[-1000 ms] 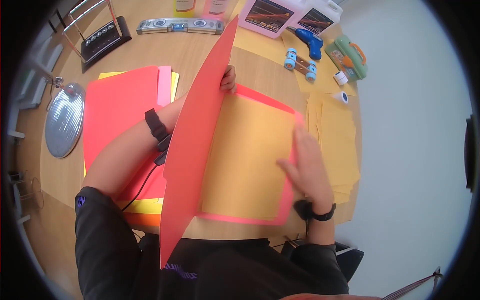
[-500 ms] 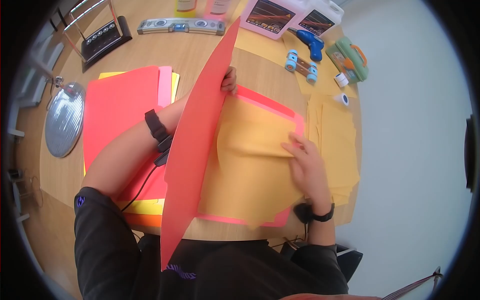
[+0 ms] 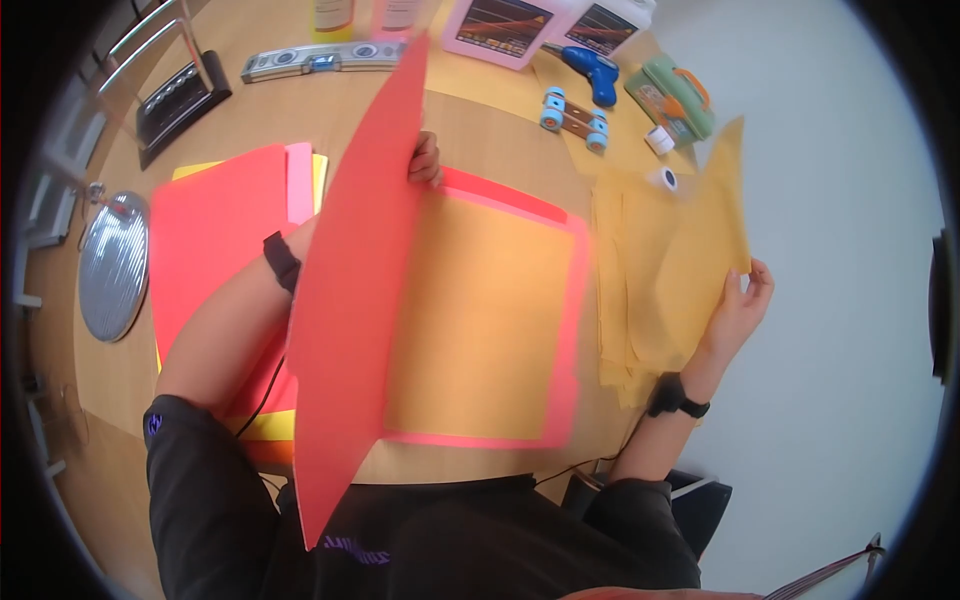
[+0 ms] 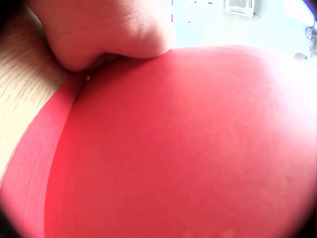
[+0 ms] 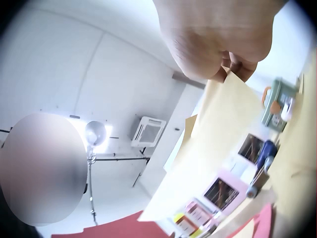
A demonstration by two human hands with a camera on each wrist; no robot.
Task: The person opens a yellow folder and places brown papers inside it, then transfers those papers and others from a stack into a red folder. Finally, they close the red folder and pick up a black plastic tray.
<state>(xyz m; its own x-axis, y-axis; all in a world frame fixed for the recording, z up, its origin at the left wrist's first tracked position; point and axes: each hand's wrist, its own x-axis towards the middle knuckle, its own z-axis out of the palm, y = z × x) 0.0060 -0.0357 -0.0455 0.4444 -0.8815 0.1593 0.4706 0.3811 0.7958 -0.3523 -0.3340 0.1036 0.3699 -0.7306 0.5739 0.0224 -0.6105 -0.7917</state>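
Note:
A red file folder stands spread on the table, its front cover (image 3: 350,290) raised almost upright. My left hand (image 3: 425,160) grips that cover near its far end; in the left wrist view the curled hand (image 4: 109,34) sits at the cover's edge. Inside the folder lie tan paper sheets (image 3: 480,320), with a pink border showing around them. Off to the right, my right hand (image 3: 742,300) pinches the edge of a lifted tan sheet (image 3: 705,250), which bends upward over a stack of similar sheets (image 3: 613,280). The right wrist view shows the pinched sheet (image 5: 208,139) hanging from the fingers.
Red, pink and yellow folders (image 3: 225,250) are piled on the left, beside a round metal lamp head (image 3: 113,265). Toward the back are a Newton's cradle (image 3: 180,100), a spirit level (image 3: 320,62), jugs (image 3: 500,30), a blue glue gun (image 3: 590,72), a toy car (image 3: 573,118) and a green case (image 3: 668,100).
My right hand has moved from the folder's right edge out to the right-hand stack, carrying a tan sheet off the sheets in the folder. The left hand keeps its hold on the raised cover.

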